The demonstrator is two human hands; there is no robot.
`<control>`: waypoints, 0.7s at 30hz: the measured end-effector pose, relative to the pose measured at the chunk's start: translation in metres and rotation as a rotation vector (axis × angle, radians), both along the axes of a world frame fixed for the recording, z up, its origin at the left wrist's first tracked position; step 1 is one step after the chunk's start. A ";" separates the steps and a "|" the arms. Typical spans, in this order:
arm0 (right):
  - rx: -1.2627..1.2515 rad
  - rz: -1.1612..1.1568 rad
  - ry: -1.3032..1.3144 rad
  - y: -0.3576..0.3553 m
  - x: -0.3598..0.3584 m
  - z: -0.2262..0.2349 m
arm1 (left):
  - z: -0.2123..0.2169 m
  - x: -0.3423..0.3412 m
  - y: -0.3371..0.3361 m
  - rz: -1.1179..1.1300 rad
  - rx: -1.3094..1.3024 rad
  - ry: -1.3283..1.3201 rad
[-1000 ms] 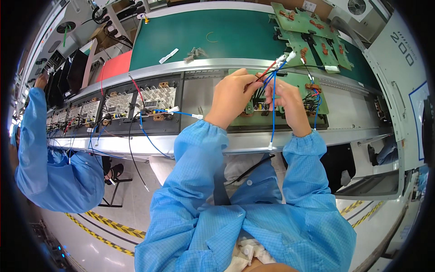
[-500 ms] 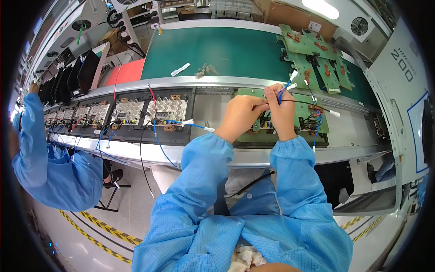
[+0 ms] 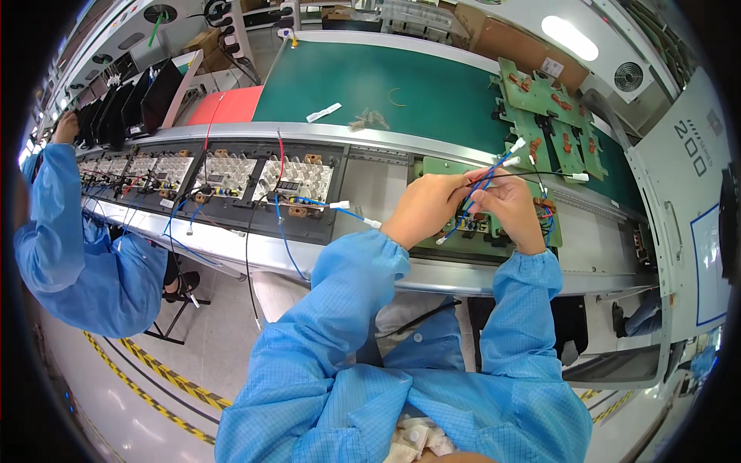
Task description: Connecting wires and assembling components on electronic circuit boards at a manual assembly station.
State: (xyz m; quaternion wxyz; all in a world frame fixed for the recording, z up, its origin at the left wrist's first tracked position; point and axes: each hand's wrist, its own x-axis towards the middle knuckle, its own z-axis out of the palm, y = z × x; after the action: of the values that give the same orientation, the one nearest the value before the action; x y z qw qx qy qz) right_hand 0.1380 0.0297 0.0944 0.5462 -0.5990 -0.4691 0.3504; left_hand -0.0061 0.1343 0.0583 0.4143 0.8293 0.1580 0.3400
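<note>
1. Factory floor with a long assembly line: a green conveyor belt runs across the far side, and a grey rail bench lies near the person.
2. Two bare hands work over one green circuit board that lies on the bench, right of centre.
3. Left hand is curled closed, pinching a bundle of blue wires between thumb and fingertips.
4. Right hand is also curled shut, gripping the same bundle just beside the left hand; the two hands touch.
5. White connectors tip the wire ends; two stick up to the far right of the hands, and a thin black wire runs right to one more.
6. Four dark trays of parts sit in a row on the bench to the left, with red and blue leads hanging off them.
7. Three more green boards lie on the belt, far right.
8. One white strip and a small heap of brown bits lie on the belt.
9. One co-worker in a blue sleeve stands at far left, one hand raised to the line.
</note>
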 end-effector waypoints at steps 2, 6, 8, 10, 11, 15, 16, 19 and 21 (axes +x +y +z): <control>0.055 -0.021 -0.011 0.002 0.003 -0.008 | 0.002 -0.003 0.001 -0.085 -0.045 -0.001; 0.161 -0.084 -0.067 0.006 0.002 -0.016 | 0.017 -0.012 -0.005 -0.189 -0.125 0.059; 0.164 -0.139 -0.083 0.006 0.000 -0.016 | 0.013 -0.010 -0.009 -0.145 -0.097 0.064; 0.113 -0.097 -0.114 0.004 0.005 -0.012 | 0.009 -0.006 -0.012 -0.102 -0.070 0.069; 0.111 -0.094 -0.112 0.002 0.006 -0.008 | 0.007 -0.005 -0.013 -0.043 0.004 0.042; -0.014 -0.102 -0.332 -0.008 0.014 0.005 | -0.005 0.006 -0.015 0.106 0.212 -0.035; 0.004 -0.139 -0.293 -0.011 0.010 0.014 | -0.003 0.007 -0.016 0.105 0.212 -0.030; 0.072 -0.191 -0.223 -0.016 0.011 0.020 | 0.002 0.010 -0.019 0.163 0.271 0.100; 0.035 -0.154 -0.256 -0.018 0.016 0.021 | 0.004 0.012 -0.020 0.147 0.267 0.124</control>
State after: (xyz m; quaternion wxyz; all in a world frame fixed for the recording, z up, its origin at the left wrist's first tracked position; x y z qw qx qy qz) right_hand 0.1542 0.0118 0.1149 0.5173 -0.6635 -0.4937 0.2200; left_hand 0.0055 0.1139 0.0627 0.2640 0.8825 0.1971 0.3355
